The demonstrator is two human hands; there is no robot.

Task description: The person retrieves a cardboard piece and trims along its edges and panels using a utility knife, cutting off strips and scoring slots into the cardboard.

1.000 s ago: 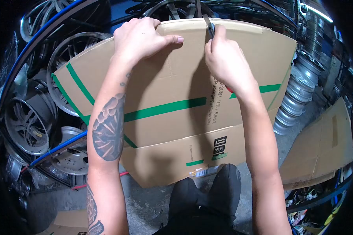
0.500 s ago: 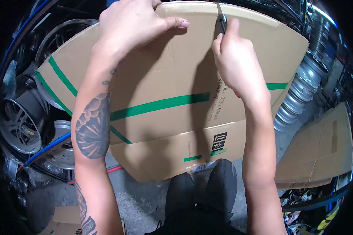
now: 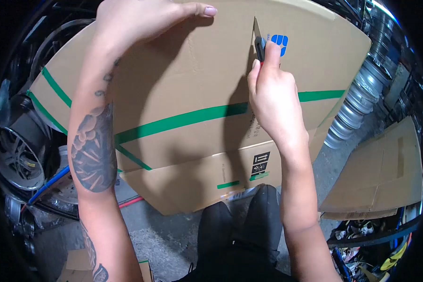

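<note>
A large brown cardboard sheet [image 3: 192, 84] with green tape strips stands tilted in front of me. My right hand [image 3: 277, 89] grips a utility knife [image 3: 260, 48] with a dark handle and a red part. Its long blade points up and touches the cardboard below the top edge, beside a blue printed logo [image 3: 280, 45]. At the upper left, my left hand [image 3: 141, 19] holds the sheet near its top edge. The thumb lies across the front face; the other fingers are out of sight.
Metal wheel rims [image 3: 19, 157] crowd the left side, and stacked silver rims [image 3: 357, 103] line the right. Another cardboard piece [image 3: 376, 169] leans at right above a bin of scraps [image 3: 362, 239]. A blue bar [image 3: 49, 185] crosses the lower left.
My right hand has drawn the knife down from the top edge, and the blue logo now shows. The left hand appears higher and further left as the view shifted.
</note>
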